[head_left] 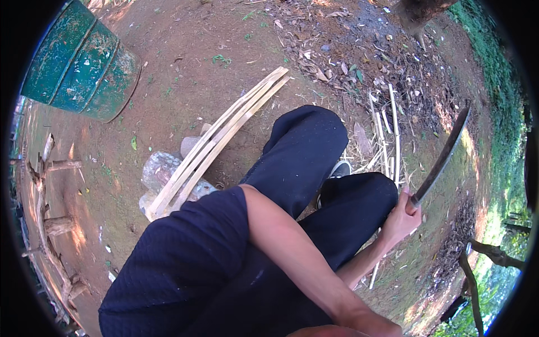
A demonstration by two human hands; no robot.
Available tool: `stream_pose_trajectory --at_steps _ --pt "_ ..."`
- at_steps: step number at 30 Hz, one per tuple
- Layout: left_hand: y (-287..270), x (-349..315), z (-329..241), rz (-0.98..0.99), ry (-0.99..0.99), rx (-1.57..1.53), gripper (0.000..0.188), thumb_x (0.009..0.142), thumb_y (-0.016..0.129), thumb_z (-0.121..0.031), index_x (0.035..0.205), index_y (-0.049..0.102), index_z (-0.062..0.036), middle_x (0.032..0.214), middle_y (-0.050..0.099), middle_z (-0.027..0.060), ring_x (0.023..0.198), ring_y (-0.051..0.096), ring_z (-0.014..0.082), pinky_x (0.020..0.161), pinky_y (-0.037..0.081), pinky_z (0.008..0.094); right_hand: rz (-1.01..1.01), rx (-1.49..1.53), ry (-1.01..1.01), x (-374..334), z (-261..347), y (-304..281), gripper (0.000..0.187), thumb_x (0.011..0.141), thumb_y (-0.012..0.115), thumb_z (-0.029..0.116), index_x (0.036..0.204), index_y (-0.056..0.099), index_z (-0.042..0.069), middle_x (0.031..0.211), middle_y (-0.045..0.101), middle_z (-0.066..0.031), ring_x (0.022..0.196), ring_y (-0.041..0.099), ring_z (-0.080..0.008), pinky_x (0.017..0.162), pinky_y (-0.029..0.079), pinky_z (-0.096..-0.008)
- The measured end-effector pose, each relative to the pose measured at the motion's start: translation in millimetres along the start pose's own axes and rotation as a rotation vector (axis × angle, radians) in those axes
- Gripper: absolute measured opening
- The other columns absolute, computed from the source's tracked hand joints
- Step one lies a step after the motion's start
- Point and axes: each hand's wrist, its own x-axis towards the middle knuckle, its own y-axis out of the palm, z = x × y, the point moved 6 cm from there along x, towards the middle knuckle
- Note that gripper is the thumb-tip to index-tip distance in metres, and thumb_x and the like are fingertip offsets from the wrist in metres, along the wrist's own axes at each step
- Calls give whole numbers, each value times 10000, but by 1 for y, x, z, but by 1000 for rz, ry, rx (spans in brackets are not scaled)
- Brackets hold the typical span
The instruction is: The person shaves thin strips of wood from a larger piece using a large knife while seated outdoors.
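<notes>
My right hand is wrapped round the handle of a machete. Its long, dark, slightly curved blade points up and away to the right, over the ground beside my right knee. My left arm crosses my body from the navy sleeve. At the lower edge, my left hand shows only in part, and its fingers are out of sight. Pale split bamboo strips lie side by side to my left, their near ends resting across a log. Thinner bamboo strips lie scattered on the ground beyond my right knee.
A worn green metal drum stands at the far left. Below it runs a rough wooden branch frame. Dry leaves cover the soil ahead. Bent branches and green plants edge the right side.
</notes>
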Motion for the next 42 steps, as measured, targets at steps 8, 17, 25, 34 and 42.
stream_pose_trajectory --at_steps 8,17,25,34,42 --pt "-3 22 34 178 64 -110 354 996 614 -346 889 668 -13 731 632 55 631 591 173 613 487 342 -61 -33 -116 -10 12 9 350 923 753 263 781 632 -33 597 495 -9 579 404 -107 561 364 -321" --pt "-8 34 43 214 119 -115 374 993 612 -363 874 666 -13 701 624 54 612 587 171 604 483 343 -67 -95 -150 -9 11 9 359 926 748 287 782 637 -22 591 494 -20 579 405 -119 567 372 -336" --pt "-6 34 45 257 132 -117 392 990 610 -379 860 665 -13 675 617 53 595 583 169 595 479 343 -77 -118 -154 -11 16 9 338 926 749 283 835 671 -33 638 584 -65 604 472 -144 614 425 -350" --pt "-6 33 47 266 123 -116 412 986 608 -397 845 664 -14 645 610 52 575 579 167 586 474 344 -93 -102 -216 -12 20 10 412 923 751 278 710 560 -18 568 463 -42 563 388 -146 555 369 -357" --pt "-8 28 41 253 116 -77 430 983 606 -412 831 663 -14 618 603 51 558 575 166 577 470 345 -88 -102 -202 -13 18 11 432 918 756 281 688 531 -6 561 434 -34 557 364 -138 539 351 -354"
